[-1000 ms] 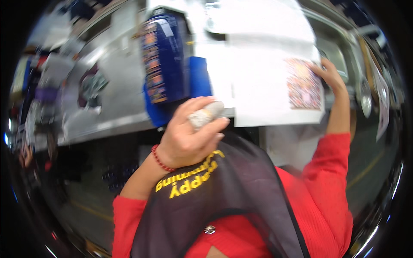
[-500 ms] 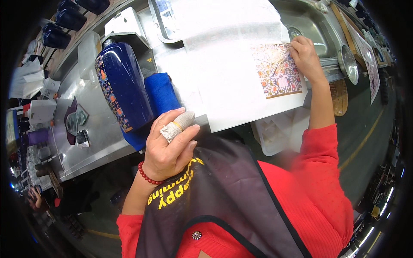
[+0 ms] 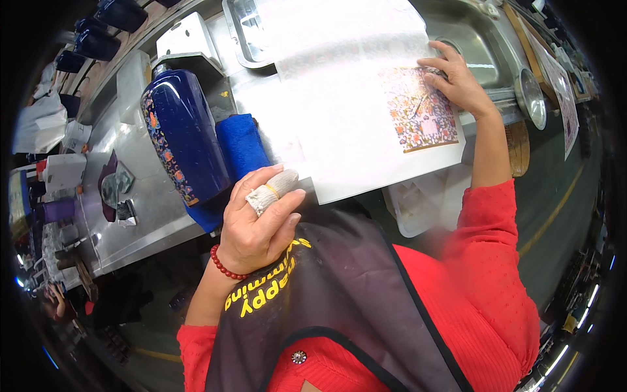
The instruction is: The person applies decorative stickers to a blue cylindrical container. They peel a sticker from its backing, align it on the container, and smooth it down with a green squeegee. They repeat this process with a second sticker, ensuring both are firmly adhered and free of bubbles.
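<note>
My right hand [image 3: 461, 83] is spread open over the right edge of a large white paper sheet [image 3: 346, 140]. Beneath its fingers lies a patterned floral decal piece [image 3: 408, 127] with a gold-brown lower edge. A small thin light-coloured thing rests on the decal, too fine to name. In front of my apron, my left hand [image 3: 248, 232] is half curled with its fingers apart, holding nothing. One of its fingers wears a whitish cloth wrap [image 3: 273, 190] bound with a yellow band. Left of the paper lies a dark blue vase [image 3: 189, 124] with a floral strip.
A folded blue cloth [image 3: 241, 142] sits beside the vase on the steel counter [image 3: 153, 215]. Behind the paper stands a metal tray [image 3: 245, 32]. A sink [image 3: 486, 59] and a steel bowl [image 3: 530, 98] are at the right; a white container [image 3: 418, 212] is below the paper's front edge.
My right hand has let go of the decal's upper right corner; its fingers have opened and shifted slightly up and left. My left hand has hardly moved.
</note>
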### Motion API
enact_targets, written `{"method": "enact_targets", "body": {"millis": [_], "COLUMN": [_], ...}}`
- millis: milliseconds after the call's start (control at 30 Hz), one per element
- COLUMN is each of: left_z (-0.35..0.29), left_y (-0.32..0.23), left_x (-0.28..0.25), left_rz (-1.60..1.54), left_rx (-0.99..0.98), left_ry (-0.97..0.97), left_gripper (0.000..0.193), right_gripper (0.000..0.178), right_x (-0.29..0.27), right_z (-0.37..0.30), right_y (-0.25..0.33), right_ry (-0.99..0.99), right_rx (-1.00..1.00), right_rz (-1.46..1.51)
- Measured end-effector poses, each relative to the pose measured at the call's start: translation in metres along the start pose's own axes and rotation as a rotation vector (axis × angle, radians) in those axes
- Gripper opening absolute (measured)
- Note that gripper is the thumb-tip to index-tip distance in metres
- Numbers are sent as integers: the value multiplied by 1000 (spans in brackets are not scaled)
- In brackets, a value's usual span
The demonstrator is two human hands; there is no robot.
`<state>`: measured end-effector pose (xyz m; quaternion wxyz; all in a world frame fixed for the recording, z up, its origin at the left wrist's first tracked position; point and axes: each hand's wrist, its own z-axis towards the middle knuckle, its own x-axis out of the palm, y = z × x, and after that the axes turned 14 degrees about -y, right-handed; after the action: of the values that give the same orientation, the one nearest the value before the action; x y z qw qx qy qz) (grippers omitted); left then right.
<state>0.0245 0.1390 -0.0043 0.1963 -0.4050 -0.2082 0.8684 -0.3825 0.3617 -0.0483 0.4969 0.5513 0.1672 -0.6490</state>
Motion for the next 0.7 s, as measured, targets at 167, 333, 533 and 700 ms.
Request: {"method": "enact_targets", "body": {"millis": [167, 333, 533, 700], "left_z": [0, 3, 8, 11], "left_y": [1, 3, 3, 2], "left_x": [1, 2, 7, 10], "left_rz": [-3, -6, -22, -27], "left_rx": [-8, 3, 7, 7], "left_ry": [-6, 8, 13, 32], "left_gripper": [35, 35, 35, 34], "right_gripper": [26, 34, 54, 51], "right_x": [-4, -1, -1, 1], "right_z": [5, -2, -5, 8], "right_y": [-3, -3, -12, -25], "right_ry": [42, -53, -77, 77], "right_rx": [42, 229, 264, 292], "right_rz": [88, 16, -46, -126]}}
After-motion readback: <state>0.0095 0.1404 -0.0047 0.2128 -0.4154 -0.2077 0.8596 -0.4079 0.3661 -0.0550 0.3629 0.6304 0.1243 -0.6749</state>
